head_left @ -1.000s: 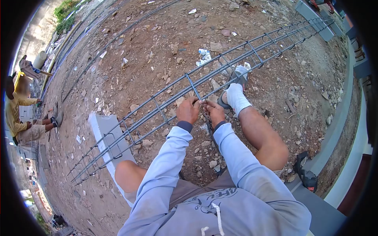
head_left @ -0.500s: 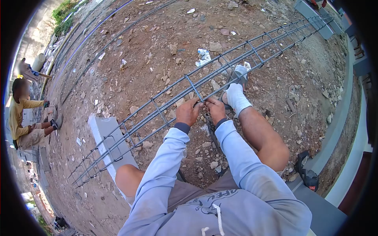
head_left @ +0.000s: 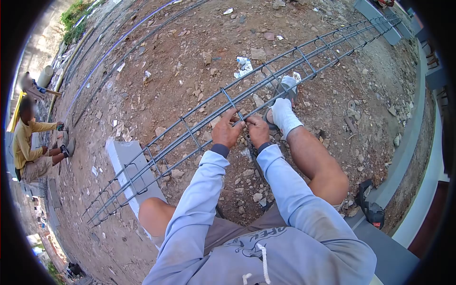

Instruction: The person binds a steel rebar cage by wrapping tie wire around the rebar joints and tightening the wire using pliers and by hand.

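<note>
Rebar cage (head_left: 205,124): running slantwise over the stony ground (head_left: 166,80) in front of the knees, passing over a grey block (head_left: 124,153) near its left end and reaching a far block (head_left: 378,23) at upper right.
Stirrup (head_left: 229,99): standing crosswise on the long bars, meeting the near bar right between the hands.
Left hand (head_left: 227,130): touching the cage just left of that crossing, bending its index finger over toward the bars and bringing its thumb close to the near bar.
Right hand (head_left: 258,131): working just right of the crossing, curling its fingers close together, pointing the tips at the near bar.
Fingertips: gathering at the joint, almost meeting; hiding whatever may be between them, so not showing whether pinching bar or something smaller.
Right foot: wearing a white sock (head_left: 285,115), extending under the bars just beyond the right hand.
Paper scrap (head_left: 244,66): lying beyond the cage.
Co-worker in yellow (head_left: 27,145): sitting well apart at far left, stretching one arm forward.
</note>
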Motion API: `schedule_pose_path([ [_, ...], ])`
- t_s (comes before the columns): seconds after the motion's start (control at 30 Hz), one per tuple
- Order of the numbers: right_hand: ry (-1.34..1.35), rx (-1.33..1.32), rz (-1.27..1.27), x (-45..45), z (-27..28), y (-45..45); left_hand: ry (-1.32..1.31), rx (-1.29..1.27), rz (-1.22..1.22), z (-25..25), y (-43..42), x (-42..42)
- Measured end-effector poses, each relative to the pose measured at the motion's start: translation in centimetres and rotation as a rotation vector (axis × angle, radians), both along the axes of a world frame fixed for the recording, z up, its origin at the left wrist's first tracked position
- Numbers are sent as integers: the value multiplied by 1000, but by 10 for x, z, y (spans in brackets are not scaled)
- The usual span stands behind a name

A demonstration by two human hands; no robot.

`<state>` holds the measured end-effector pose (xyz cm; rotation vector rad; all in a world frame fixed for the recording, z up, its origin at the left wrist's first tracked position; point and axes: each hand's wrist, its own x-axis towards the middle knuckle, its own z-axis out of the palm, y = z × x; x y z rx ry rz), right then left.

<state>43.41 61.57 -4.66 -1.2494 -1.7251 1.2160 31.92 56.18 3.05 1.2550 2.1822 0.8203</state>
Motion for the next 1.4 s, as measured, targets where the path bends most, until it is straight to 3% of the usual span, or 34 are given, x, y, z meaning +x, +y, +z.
schedule_pose_path([
  [0.13, -159, 173, 3, 2, 12, -4, -122, 50, -2, -12, 1, -4],
  [0.27, -111, 217, -8, 2, 17, -6, -203, 75, -5, -16, 2, -7],
  [0.53, -44, 86, 1, 7, 30, -13, -360, 39, -16, -22, 3, -12],
  [0.63, -14, 95, -21, 5, 38, -13, -297, 159, -114, -25, 2, -14],
  [0.77, -30, 126, -44, 4, 30, -13, -98, 134, -148, -14, -8, -5],
  [1.17, -317, 235, -13, 0, 43, -16, -107, 49, -228, 16, -11, -7],
  [1.27, -366, 256, -20, 1, 49, -17, -135, 72, -235, 4, -11, -10],
  [1.4, -404, 223, -35, 0, 53, -18, -311, 78, -291, 1, -8, -21],
])
